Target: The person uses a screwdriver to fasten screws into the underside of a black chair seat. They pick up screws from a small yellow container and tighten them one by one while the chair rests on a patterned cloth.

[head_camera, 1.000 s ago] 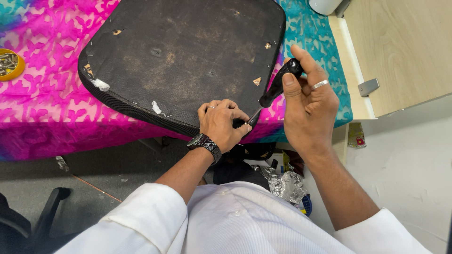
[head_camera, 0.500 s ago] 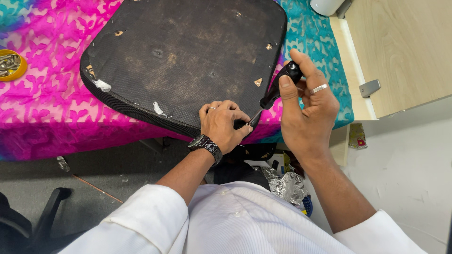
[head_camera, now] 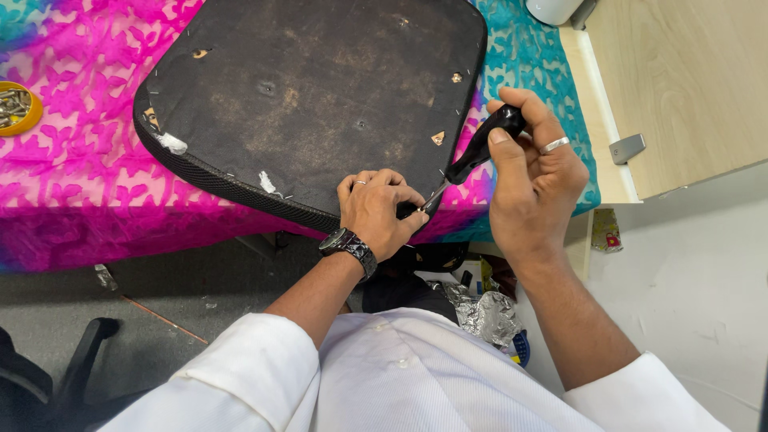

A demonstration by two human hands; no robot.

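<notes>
A black chair seat pad [head_camera: 320, 88] lies upside down on a table draped in pink and teal patterned cloth [head_camera: 72, 192]. Its dark underside shows small tears and staples along the rim. My left hand [head_camera: 376, 210], with a wristwatch, presses down on the pad's near edge. My right hand [head_camera: 534, 178], wearing a ring, grips a black-handled screwdriver [head_camera: 480, 148]. The tool's metal tip meets the pad's edge just beside my left fingers.
A yellow bowl of screws [head_camera: 16, 108] sits at the table's far left. A wooden panel with a metal bracket [head_camera: 680, 80] stands to the right. Crumpled foil and clutter [head_camera: 484, 312] lie below the table. A chair base [head_camera: 56, 376] is at lower left.
My right hand has shifted slightly on the screwdriver handle, tilting it. The left hand stays pressed on the pad's edge.
</notes>
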